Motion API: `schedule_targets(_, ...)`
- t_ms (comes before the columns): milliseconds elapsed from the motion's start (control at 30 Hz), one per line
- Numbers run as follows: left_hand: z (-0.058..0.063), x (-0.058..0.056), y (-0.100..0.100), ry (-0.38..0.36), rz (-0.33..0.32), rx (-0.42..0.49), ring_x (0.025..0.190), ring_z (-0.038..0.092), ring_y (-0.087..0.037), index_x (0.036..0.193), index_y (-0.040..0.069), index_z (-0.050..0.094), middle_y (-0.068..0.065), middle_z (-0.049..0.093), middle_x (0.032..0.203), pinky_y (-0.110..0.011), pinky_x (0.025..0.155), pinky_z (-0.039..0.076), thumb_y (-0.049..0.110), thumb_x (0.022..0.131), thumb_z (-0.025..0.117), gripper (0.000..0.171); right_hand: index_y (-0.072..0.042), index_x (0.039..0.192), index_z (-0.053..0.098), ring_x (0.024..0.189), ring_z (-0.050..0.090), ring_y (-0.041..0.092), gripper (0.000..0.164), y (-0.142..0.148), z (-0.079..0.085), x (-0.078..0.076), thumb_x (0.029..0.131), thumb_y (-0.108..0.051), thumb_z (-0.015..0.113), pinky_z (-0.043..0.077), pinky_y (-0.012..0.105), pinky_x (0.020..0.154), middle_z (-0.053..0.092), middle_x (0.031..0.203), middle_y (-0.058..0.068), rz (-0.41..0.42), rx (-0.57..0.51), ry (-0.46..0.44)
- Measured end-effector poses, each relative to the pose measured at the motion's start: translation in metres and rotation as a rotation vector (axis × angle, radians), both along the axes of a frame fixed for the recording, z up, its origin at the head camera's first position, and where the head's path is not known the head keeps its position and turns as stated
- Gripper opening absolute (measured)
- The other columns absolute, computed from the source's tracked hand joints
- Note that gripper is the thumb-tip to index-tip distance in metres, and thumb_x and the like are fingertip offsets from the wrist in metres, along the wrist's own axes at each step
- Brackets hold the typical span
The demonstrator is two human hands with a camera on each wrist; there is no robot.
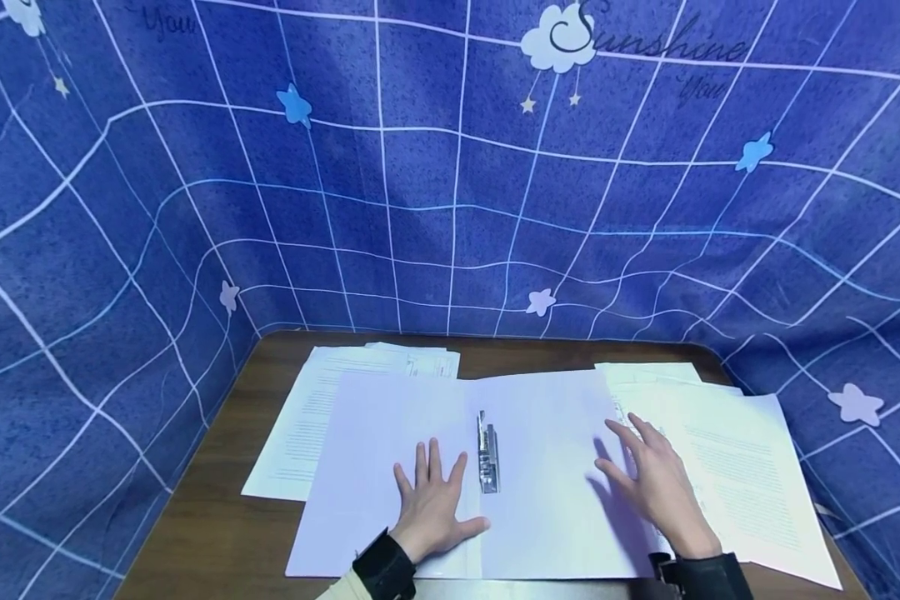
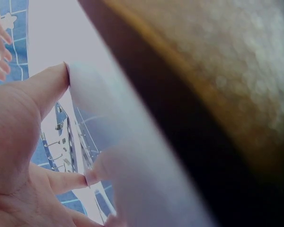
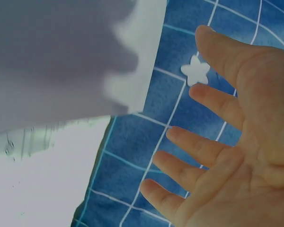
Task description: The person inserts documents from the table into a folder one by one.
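A pale lavender folder (image 1: 547, 467) lies spread wide on the desk, with a metal lever clip (image 1: 488, 454) along its spine. My left hand (image 1: 431, 508) rests on the folder's left cover, fingers spread, its thumb reaching toward the spine. In the left wrist view, the left fingertips (image 2: 66, 75) meet the glossy folder surface. Over the right cover's outer edge hovers my right hand (image 1: 660, 487), fingers apart and slightly bent, casting a shadow on the folder. The right wrist view shows the right palm (image 3: 260, 118) holding nothing.
Printed sheets (image 1: 292, 450) stick out from under the folder's left side. More printed papers (image 1: 750, 475) fan out at the right, reaching the desk's edge. The brown wooden desk (image 1: 195, 517) is surrounded by a blue patterned cloth (image 1: 420, 183) at the back and sides.
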State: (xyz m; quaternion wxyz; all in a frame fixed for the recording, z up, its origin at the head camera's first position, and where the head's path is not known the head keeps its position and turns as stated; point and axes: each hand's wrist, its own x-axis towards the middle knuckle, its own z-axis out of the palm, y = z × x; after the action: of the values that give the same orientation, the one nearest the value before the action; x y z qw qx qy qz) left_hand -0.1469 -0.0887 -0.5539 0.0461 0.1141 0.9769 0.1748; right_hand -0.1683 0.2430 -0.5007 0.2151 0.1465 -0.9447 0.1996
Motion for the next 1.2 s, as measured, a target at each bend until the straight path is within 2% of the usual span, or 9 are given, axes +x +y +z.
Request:
schedule_targets(200,-0.002,0.001,-0.001,0.002,-0.005,-0.013,0.150,0.009,-0.059,0.156,0.013,0.044,-0.038,0.016,0.162,-0.087,0.104,0.004,0.072,0.077,0.074,0.103,-0.001,0.132,0.065,0.115,0.054,0.063,0.060,0.018,0.002,-0.003,0.080,-0.021,0.088,0.044,0.073,0.089,0.054,0.136,0.039,-0.051,0.002,-0.017)
schedule_targets(500,-0.004,0.002,0.001,-0.004,-0.011,-0.023,0.150,0.009,-0.058,0.156,0.014,0.044,-0.038,0.016,0.162,-0.086,0.105,0.005,0.073,0.077,0.074,0.104,0.002,0.137,0.058,0.122,0.046,0.066,0.063,0.045,-0.001,-0.005,0.084,-0.020,0.085,0.039,0.076,0.095,0.047,0.141,0.042,-0.185,0.002,-0.189)
schedule_targets(867,-0.002,0.002,0.000,-0.008,-0.008,-0.002,0.150,0.009,-0.058,0.157,0.014,0.044,-0.038,0.016,0.162,-0.086,0.105,0.003,0.073,0.077,0.074,0.104,0.006,0.134,0.059,0.122,0.045,0.066,0.059,0.067,-0.012,-0.008,0.086,-0.018,0.082,0.037,0.076,0.097,0.047,0.137,0.045,-0.234,-0.014,-0.208)
schedule_targets(1200,-0.001,-0.001,0.000,-0.009,0.005,-0.003,0.150,0.009,-0.058,0.157,0.015,0.044,-0.038,0.016,0.162,-0.086,0.105,0.003,0.072,0.076,0.075,0.104,0.008,0.138,0.054,0.127,0.040,0.065,0.063,0.081,-0.020,-0.014,0.089,-0.023,0.079,0.034,0.076,0.100,0.044,0.138,0.046,-0.312,0.005,-0.326)
